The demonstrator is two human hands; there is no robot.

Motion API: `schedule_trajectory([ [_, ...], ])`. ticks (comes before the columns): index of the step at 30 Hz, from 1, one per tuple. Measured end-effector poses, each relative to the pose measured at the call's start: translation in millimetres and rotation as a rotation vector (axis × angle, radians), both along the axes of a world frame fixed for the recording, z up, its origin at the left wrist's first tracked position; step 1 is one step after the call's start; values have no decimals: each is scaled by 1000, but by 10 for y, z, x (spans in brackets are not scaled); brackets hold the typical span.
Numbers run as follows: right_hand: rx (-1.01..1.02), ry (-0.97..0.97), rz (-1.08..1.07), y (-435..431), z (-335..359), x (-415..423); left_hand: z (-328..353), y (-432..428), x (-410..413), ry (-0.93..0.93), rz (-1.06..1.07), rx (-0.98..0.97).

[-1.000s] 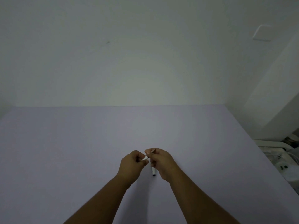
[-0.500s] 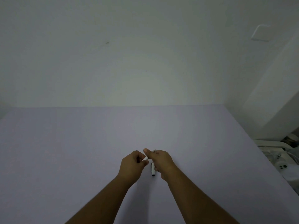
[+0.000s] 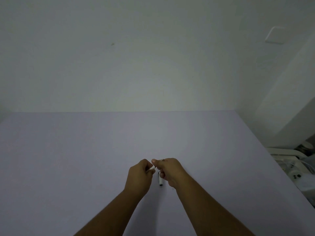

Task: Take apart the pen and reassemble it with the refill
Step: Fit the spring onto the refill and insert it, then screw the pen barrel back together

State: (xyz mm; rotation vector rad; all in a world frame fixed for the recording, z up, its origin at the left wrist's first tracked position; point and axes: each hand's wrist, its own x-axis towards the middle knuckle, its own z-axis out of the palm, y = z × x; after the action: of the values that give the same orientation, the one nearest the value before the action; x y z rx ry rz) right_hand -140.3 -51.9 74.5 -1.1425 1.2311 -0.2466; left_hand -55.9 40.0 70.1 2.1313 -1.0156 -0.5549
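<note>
My left hand and my right hand meet just above the lilac table, near its front middle. Between their fingertips shows a short white pen piece, pinched by the left hand and touched by the right thumb and forefinger. From under my right hand hangs a white pen barrel with a dark end pointing toward me; that hand's lower fingers curl round its top. The joints between the parts are hidden by my fingers.
A plain pale wall rises behind the table, with a white switch plate at the upper right. Off the table's right edge lie white plastic items and cables.
The white piece shows again between my fingertips, after being hidden half a second ago. My right hand has shifted slightly; the barrel still hangs under it.
</note>
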Motion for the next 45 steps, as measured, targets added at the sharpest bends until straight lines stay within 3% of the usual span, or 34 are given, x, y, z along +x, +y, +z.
schedule_trajectory([
  [6, -1, 45, -28, -1, -5, 32, -53, 1, -12, 52, 34, -16],
  [10, -115, 103, 95, -13, -56, 19, -78, -15, 1, 132, 37, 23],
  [13, -202, 132, 131, -86, -66, -3, -95, -17, 21, 302, 98, 20],
  [19, -372, 245, -2, -408, -173, -152, -149, -35, 157, 738, 264, 10],
  [25, -420, 506, 281, -323, -509, -43, -261, -26, 215, 839, 279, 65],
  [34, -560, 682, 363, -151, -882, 172, -380, -33, 257, 977, 305, 62],
  [41, -551, 651, 294, -120, -942, 211, -423, 2, 271, 1023, 311, 64],
  [45, -474, 439, 205, -199, -739, 258, -399, 5, 285, 1035, 300, 64],
])
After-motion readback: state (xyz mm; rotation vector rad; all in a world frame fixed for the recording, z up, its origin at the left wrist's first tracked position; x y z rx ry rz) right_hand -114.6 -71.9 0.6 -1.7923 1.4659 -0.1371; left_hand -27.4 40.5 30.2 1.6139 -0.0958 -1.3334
